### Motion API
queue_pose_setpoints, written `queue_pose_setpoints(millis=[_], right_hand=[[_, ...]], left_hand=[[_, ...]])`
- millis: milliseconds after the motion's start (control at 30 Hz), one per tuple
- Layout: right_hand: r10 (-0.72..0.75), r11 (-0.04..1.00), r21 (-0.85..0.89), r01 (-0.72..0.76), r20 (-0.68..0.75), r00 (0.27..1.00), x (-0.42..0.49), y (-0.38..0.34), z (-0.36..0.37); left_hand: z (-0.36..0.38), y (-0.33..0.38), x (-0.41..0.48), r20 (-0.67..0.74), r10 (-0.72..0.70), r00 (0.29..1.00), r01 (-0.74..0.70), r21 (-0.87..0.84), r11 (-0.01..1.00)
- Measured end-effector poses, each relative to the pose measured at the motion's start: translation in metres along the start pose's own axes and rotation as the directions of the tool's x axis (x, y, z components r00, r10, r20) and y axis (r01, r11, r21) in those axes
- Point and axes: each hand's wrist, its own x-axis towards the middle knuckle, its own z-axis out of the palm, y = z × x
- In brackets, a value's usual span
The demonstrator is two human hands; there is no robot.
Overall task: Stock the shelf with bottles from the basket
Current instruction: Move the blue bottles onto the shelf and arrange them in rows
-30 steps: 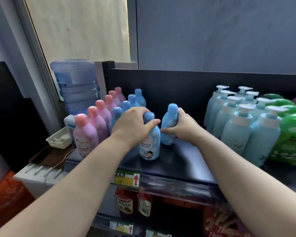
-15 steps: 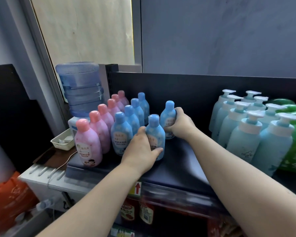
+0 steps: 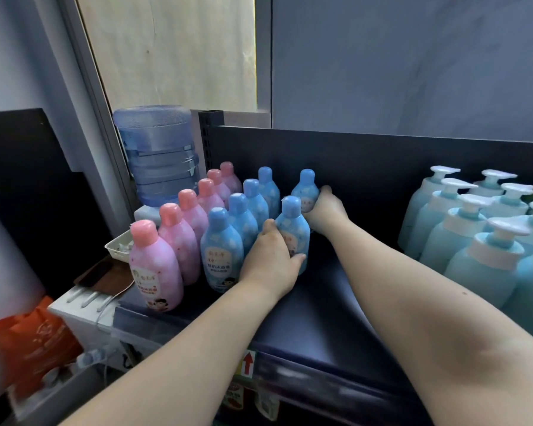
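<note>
The left hand (image 3: 270,259) is curled round the lower body of the front blue bottle (image 3: 293,229), and the right hand (image 3: 325,212), reaching deeper, grips the rear blue bottle (image 3: 305,192) at about one o'clock from the first. Both bottles stand upright on the dark shelf (image 3: 336,318), long axes vertical, caps up, one behind the other. To my eye they begin a fresh file just beside the blue row (image 3: 222,250), which lies at nine o'clock from the hands; the left hand is the nearer to it, so any closing nudge would go that way. Beyond that row stand the pink bottles (image 3: 154,265). At three o'clock, well apart across bare shelf, stand the pump bottles (image 3: 480,247).
</note>
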Motion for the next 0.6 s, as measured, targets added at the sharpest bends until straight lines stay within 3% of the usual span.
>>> queue_pose_setpoints(millis=[167,367,433,600], right_hand=[[0.023,0.996,0.086,-0.024,0.02,1.0,0.003,0.002,-0.002],[0.105,0.901,0.433,-0.015,-0.186,0.977,-0.009,0.002,-0.014],[0.053,0.9,0.437,0.015,-0.143,0.988,-0.022,0.0,-0.017],[-0.162,0.939,0.327,0.111,0.131,0.978,-0.047,0.004,-0.021]], left_hand=[[0.005,0.002,0.008,-0.006,-0.011,1.0,0.011,0.01,1.0],[0.016,0.007,0.027,-0.008,-0.064,0.998,0.064,0.014,0.998],[0.021,0.01,0.034,-0.02,-0.084,0.996,0.084,0.01,0.996],[0.025,0.014,0.042,-0.031,-0.073,0.997,0.073,-0.01,0.997]])
